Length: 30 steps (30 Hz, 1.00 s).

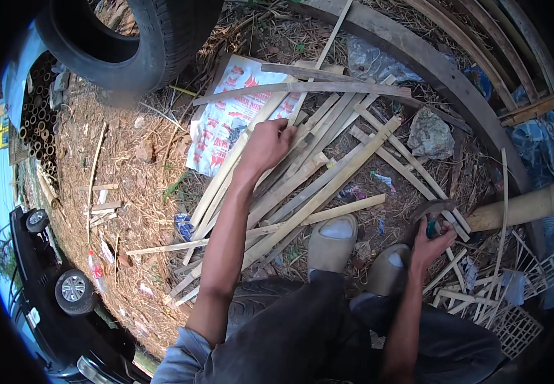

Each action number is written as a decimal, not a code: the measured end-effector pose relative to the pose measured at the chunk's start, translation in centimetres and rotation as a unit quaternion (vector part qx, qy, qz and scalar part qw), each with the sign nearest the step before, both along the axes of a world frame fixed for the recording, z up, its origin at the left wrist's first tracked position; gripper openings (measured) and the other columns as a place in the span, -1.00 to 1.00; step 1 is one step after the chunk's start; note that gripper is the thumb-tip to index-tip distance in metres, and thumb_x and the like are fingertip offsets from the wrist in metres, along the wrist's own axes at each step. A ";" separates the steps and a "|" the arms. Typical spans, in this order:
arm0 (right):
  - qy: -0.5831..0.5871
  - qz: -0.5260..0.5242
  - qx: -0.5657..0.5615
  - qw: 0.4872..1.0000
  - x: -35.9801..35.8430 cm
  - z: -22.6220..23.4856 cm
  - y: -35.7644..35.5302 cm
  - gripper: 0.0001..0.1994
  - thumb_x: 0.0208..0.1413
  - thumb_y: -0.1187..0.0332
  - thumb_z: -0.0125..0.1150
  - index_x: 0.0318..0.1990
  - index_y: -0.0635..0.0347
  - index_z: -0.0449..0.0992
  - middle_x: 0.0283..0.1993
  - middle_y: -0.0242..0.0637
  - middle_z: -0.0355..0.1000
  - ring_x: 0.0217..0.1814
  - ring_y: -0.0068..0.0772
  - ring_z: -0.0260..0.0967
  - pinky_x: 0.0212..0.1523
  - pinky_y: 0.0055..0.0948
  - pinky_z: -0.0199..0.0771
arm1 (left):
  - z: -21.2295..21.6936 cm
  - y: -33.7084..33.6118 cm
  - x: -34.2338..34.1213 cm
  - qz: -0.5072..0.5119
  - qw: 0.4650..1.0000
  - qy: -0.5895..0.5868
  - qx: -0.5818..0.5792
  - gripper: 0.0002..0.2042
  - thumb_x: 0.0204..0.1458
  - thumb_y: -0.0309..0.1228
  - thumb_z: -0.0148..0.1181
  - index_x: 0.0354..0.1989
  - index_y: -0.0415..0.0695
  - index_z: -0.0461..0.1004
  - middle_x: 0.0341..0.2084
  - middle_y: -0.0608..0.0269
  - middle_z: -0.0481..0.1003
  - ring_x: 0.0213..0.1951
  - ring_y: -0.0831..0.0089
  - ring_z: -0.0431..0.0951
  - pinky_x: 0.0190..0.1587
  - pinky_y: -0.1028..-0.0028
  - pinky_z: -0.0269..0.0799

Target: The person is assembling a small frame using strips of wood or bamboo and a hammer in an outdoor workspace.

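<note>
My left hand (267,144) reaches forward onto a heap of split bamboo strips (315,185) lying on the ground, its fingers curled over one pale strip (242,150) near the heap's far end. My right hand (432,242) sits low by my right foot, closed around the green handle of a curved chopping knife (432,211) whose dark blade arches over the hand. My two feet in grey slippers (333,242) rest just behind the heap. I appear to be seated on a tyre (258,297).
A printed white sack (222,121) lies under the strips. Another tyre (130,38) stands at the top left, a grey rock (429,133) at right, a thick bamboo pole (523,206) further right. Woven bamboo lattice pieces (514,320) lie at lower right. A dark car (59,281) is parked left.
</note>
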State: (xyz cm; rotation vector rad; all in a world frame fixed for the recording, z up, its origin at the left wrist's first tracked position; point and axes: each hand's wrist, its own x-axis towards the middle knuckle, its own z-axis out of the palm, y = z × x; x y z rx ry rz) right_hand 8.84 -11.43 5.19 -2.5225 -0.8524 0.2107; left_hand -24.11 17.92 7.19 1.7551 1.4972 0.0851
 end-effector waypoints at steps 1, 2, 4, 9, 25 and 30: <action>-0.076 0.015 0.017 0.997 -0.6 0.5 0.8 -0.53 0.10 0.35 0.49 0.02 0.39 0.37 -0.04 -0.03 0.29 -0.03 -0.02 0.27 0.11 -0.10 0.31 | 0.0 -0.4 -0.5 -0.002 1.000 0.002 -0.003 -0.71 0.26 -0.27 0.17 -0.19 -0.32 0.56 -0.38 -0.24 0.56 -0.32 -0.15 0.57 -0.15 0.04 0.44; -0.043 0.028 0.043 0.998 -1.2 0.8 1.8 -0.56 0.10 0.39 0.46 0.03 0.37 0.37 -0.02 -0.06 0.28 -0.03 -0.09 0.25 0.07 -0.15 0.32 | -0.2 -0.9 -0.7 0.003 0.994 0.012 0.108 -0.71 0.25 -0.26 0.20 -0.12 -0.30 0.56 -0.30 -0.19 0.56 -0.29 -0.13 0.58 -0.13 0.06 0.45; 0.071 0.031 0.098 0.992 -3.5 1.9 5.0 -0.65 0.13 0.40 0.44 -0.02 0.31 0.43 -0.17 -0.19 0.35 -0.16 -0.32 0.28 -0.09 -0.28 0.37 | 1.0 -3.0 -0.2 0.012 0.969 0.043 0.244 -0.67 0.22 -0.26 0.29 0.01 -0.24 0.54 -0.10 -0.10 0.51 -0.17 -0.07 0.57 -0.07 0.10 0.49; 0.336 0.039 0.038 0.940 -11.7 1.7 13.6 -0.52 0.07 0.07 0.55 -0.17 0.37 0.55 -0.45 -0.30 0.50 -0.51 -0.49 0.38 -0.40 -0.43 0.45 | 3.9 -12.2 2.0 0.057 0.989 0.044 0.129 -0.66 0.15 -0.26 0.35 -0.05 -0.27 0.55 -0.18 -0.06 0.52 -0.11 -0.10 0.55 -0.01 0.08 0.46; -0.121 0.325 0.020 0.938 -2.7 -0.2 13.4 -0.67 0.18 0.36 0.31 0.04 0.27 0.44 -0.09 -0.11 0.37 -0.07 0.03 0.41 -0.08 -0.10 0.43 | 1.3 -18.1 -1.9 0.132 0.987 -0.057 -0.070 -0.69 0.27 -0.33 0.26 0.04 -0.33 0.54 -0.29 0.07 0.63 -0.25 0.45 0.53 -0.12 0.41 0.44; 0.029 0.437 0.004 0.899 -0.3 1.3 13.6 -0.80 0.27 0.39 0.19 -0.05 0.28 0.43 -0.17 0.00 0.44 -0.05 0.14 0.45 -0.04 0.01 0.47 | 1.6 -19.3 -1.3 0.144 0.983 -0.108 -0.039 -0.68 0.27 -0.31 0.27 0.04 -0.31 0.56 -0.28 0.08 0.63 -0.24 0.45 0.54 -0.11 0.41 0.44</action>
